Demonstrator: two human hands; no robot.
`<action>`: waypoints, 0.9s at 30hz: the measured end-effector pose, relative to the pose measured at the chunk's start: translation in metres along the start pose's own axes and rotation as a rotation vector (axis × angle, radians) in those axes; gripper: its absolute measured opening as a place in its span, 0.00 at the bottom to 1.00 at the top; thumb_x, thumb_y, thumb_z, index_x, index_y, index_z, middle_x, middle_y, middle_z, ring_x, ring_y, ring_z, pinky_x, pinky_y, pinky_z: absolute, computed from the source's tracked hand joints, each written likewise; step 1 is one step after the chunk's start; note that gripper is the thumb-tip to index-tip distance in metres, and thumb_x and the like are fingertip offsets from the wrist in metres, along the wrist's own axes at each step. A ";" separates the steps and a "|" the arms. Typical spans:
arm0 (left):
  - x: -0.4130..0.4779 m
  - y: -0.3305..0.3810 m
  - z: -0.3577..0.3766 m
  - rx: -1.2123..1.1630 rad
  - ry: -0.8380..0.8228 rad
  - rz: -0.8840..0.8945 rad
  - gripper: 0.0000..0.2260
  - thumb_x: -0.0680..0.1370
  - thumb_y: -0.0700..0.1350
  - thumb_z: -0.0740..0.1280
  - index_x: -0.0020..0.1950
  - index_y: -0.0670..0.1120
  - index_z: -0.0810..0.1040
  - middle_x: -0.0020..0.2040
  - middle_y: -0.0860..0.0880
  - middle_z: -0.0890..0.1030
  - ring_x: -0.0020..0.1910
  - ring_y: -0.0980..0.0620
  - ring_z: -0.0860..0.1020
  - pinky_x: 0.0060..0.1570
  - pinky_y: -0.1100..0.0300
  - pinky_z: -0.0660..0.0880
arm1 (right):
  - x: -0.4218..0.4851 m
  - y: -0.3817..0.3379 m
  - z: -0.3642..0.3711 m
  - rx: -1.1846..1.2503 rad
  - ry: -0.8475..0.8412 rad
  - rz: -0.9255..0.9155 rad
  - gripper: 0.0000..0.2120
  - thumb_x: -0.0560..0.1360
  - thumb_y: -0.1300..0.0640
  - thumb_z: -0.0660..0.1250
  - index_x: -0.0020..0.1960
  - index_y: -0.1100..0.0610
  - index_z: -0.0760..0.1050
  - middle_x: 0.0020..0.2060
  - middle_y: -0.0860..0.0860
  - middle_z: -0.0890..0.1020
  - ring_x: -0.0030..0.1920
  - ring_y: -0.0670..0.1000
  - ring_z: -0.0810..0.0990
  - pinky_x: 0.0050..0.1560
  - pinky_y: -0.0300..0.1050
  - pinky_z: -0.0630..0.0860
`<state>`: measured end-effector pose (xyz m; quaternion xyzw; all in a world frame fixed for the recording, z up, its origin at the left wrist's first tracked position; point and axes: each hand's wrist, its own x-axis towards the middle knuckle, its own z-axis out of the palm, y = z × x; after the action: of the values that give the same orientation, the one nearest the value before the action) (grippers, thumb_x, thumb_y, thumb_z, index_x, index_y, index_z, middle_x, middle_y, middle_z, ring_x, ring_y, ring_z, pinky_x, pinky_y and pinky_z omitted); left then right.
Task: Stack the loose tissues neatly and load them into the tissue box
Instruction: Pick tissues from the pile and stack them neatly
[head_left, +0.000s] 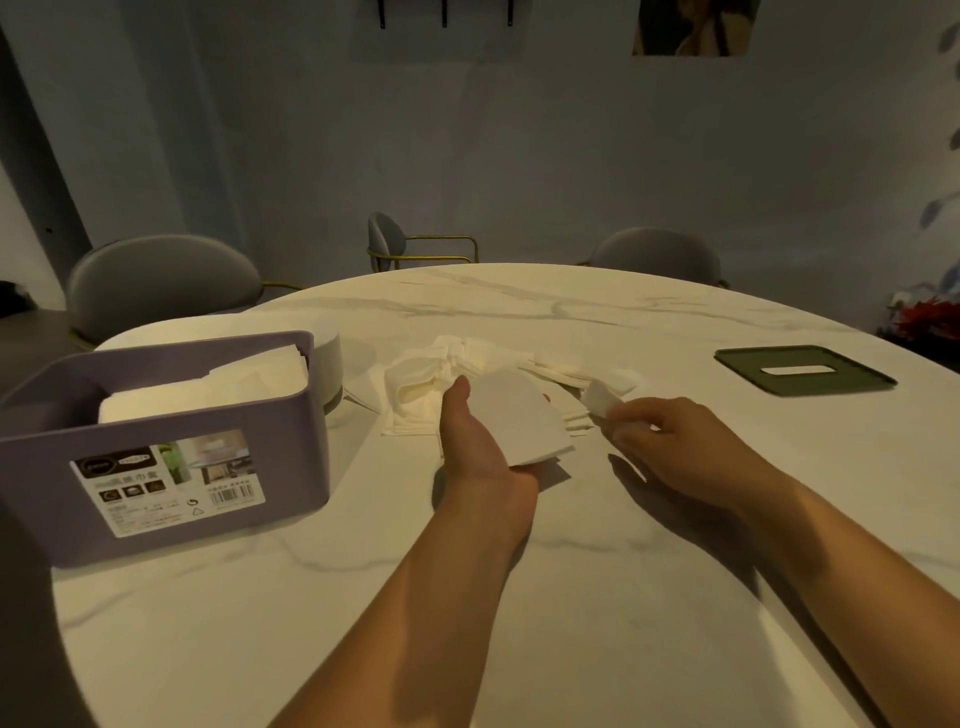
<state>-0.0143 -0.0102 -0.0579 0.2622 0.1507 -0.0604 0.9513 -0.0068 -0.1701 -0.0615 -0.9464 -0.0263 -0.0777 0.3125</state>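
A lilac tissue box (218, 462) stands open at the left of the table, with a stack of white tissues (208, 387) inside it. A loose heap of white tissues (431, 374) lies mid-table. My left hand (475, 441) holds a small folded stack of tissues (519, 415) just in front of the heap, thumb on its left edge, fingers hidden beneath. To the right, my right hand (670, 436) pinches the corner of one tissue (600, 397) lifted from the heap.
The box's dark green lid (748, 361) with its slot lies at the far right of the white marble table (623, 597). A round white container (332, 364) stands behind the box. Grey chairs (161, 280) ring the table's far side.
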 end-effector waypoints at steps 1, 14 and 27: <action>0.000 0.000 -0.001 -0.012 0.006 -0.009 0.17 0.77 0.58 0.62 0.53 0.45 0.77 0.48 0.41 0.81 0.41 0.42 0.78 0.28 0.56 0.77 | 0.001 0.001 -0.001 0.083 0.062 0.025 0.13 0.79 0.58 0.62 0.62 0.54 0.78 0.60 0.51 0.76 0.53 0.48 0.73 0.53 0.42 0.70; -0.001 -0.009 -0.001 0.084 -0.180 -0.157 0.25 0.78 0.61 0.58 0.58 0.42 0.77 0.52 0.37 0.79 0.48 0.39 0.76 0.53 0.46 0.72 | -0.002 -0.009 -0.022 1.007 0.457 0.241 0.14 0.75 0.62 0.68 0.59 0.52 0.74 0.57 0.49 0.76 0.58 0.55 0.75 0.54 0.45 0.78; -0.003 -0.010 -0.001 0.061 -0.177 -0.199 0.26 0.75 0.63 0.60 0.62 0.44 0.77 0.54 0.39 0.81 0.50 0.40 0.79 0.48 0.48 0.78 | -0.014 -0.029 0.010 0.478 0.021 -0.228 0.09 0.76 0.59 0.66 0.44 0.47 0.83 0.53 0.35 0.78 0.56 0.42 0.76 0.51 0.33 0.73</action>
<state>-0.0190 -0.0181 -0.0626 0.2685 0.0896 -0.1817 0.9417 -0.0222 -0.1413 -0.0546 -0.8357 -0.1472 -0.1136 0.5168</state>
